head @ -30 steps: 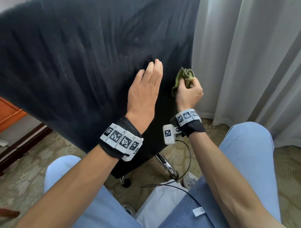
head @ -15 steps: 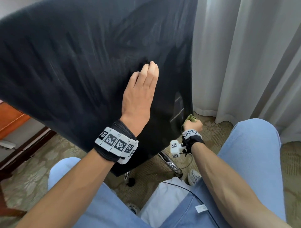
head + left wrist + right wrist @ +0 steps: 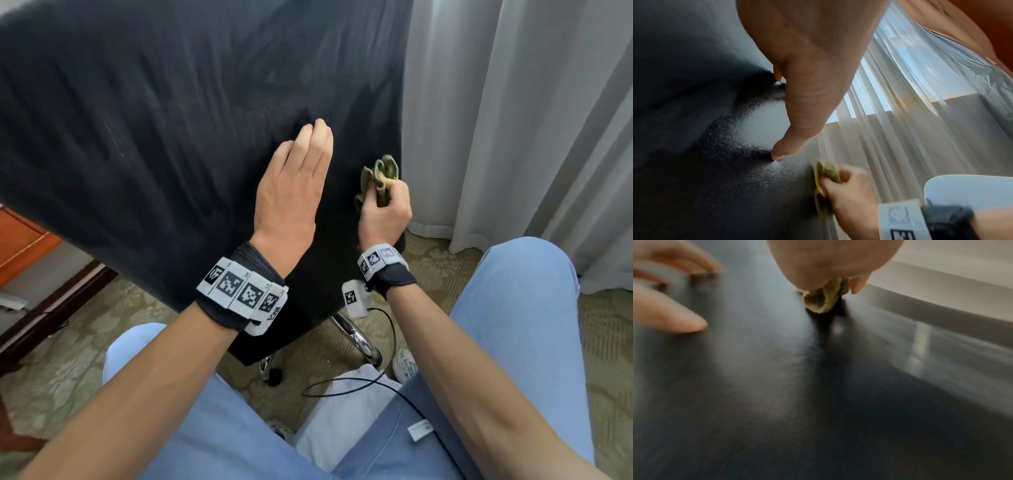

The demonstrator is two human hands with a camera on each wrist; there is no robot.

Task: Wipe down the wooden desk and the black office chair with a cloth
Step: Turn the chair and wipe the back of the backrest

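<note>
A person's left hand (image 3: 291, 185) lies flat, fingers straight and together, against the back of a black chair (image 3: 154, 144) that fills the upper left and centre of the head view; in the left wrist view the fingertips (image 3: 778, 155) dent the pebbled black surface. Just to its right, near the chair's right edge, the right hand (image 3: 385, 214) is curled tight round a bunched green cloth (image 3: 378, 176), folds of which stick out above the knuckles. The cloth appears to touch the chair back, though blur in the right wrist view makes the contact hard to confirm. Both wrists carry black straps with white coded markers (image 3: 243, 293), and a thin black cable (image 3: 387, 342) loops down from the right one. Pale curtains (image 3: 513, 120) hang along the right of the frame, close beside the chair. A chrome chair leg (image 3: 356, 337) shows below centre over patterned carpet (image 3: 68, 359). Orange-brown wooden furniture (image 3: 20, 243) sits at the left edge; blue-trousered knees (image 3: 513, 325) fill the bottom
</note>
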